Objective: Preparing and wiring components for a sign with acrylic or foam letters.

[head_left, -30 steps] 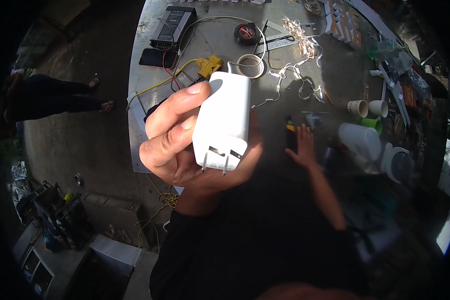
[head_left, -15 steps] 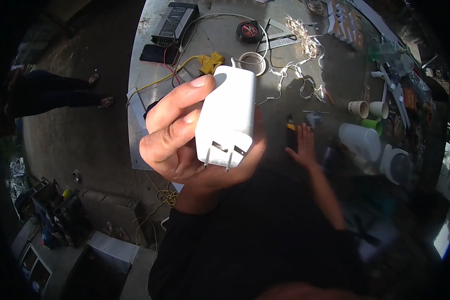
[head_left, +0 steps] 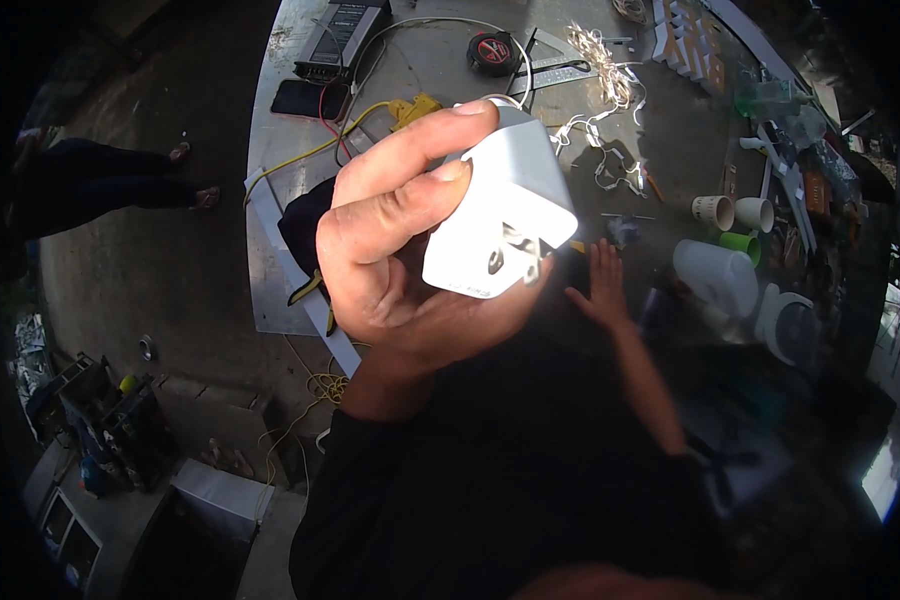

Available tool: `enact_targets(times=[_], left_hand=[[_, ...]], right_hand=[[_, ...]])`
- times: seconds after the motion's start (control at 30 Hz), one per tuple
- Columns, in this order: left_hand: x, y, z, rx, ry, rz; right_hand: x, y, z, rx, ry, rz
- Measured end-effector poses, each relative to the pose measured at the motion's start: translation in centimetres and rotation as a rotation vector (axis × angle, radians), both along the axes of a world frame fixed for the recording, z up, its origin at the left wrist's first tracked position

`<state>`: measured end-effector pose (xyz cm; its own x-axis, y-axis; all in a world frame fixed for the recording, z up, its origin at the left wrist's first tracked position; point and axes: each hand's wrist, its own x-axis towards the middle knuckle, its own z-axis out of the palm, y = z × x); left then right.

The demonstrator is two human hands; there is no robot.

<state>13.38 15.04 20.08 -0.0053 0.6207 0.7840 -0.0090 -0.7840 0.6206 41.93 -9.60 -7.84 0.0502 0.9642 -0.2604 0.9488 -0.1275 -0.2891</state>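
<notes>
My left hand (head_left: 400,230) is raised close to the camera, its fingers and thumb closed round a white power adapter (head_left: 530,165). The adapter's metal prongs face the camera, blurred, and its upper side is in shade. A pale cable runs from its far end. Lower right of it, my right hand (head_left: 602,285) lies flat on the metal table (head_left: 660,130), fingers stretched and holding nothing. Beside its fingertips shows a small yellow bit of a tool, mostly hidden behind the adapter and my left hand.
Beyond the adapter lie a yellow cord connector (head_left: 412,108), a phone (head_left: 310,99), a black box (head_left: 345,40), a tape measure (head_left: 493,53), a square (head_left: 550,75) and bundled white wire (head_left: 602,70). Cups (head_left: 712,212) and a white container (head_left: 712,278) stand right. A person's legs (head_left: 120,180) show left.
My left hand has moved right and up slightly, turning the adapter so its prong end points more to the right. The adapter now covers most of the yellow-black tool. My right hand stays flat.
</notes>
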Motion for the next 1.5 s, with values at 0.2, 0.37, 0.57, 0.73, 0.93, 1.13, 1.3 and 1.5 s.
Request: enact_targets(times=[0.2, 0.37, 0.57, 0.73, 0.93, 1.13, 1.3, 1.5], left_hand=[[1.3, 0.6, -0.4, 0.091, -0.020, 0.183], [-0.1, -1.1, 0.4, -0.015, 0.223, 0.272], [-0.4, -2.3, -0.1, 0.041, 0.248, 0.176], [-0.1, -2.5, -1.6, 0.112, 0.222, 0.134], [0.0, -1.6, -1.6, 0.156, 0.196, 0.132], [-1.2, 0.0, -0.2, 0.233, 0.216, 0.095], [0.3, -0.6, -0.5, 0.165, 0.077, 0.232], [0.3, -1.6, -1.4, -0.013, 0.148, 0.423]], right_hand=[[0.1, -0.1, -0.6, 0.001, -0.008, 0.004], [0.7, -0.6, -1.3, -0.019, -0.081, 0.034], [0.0, -0.1, -0.7, -0.018, -0.064, -0.004], [0.5, -0.4, -1.1, 0.001, -0.062, 0.007], [0.3, -0.5, -1.6, 0.027, -0.091, 0.028], [0.1, -0.6, -1.2, 0.038, -0.051, -0.003], [-0.2, 0.1, -0.6, 0.073, -0.041, 0.020], [0.1, 0.1, -0.1, 0.065, -0.034, -0.006]])
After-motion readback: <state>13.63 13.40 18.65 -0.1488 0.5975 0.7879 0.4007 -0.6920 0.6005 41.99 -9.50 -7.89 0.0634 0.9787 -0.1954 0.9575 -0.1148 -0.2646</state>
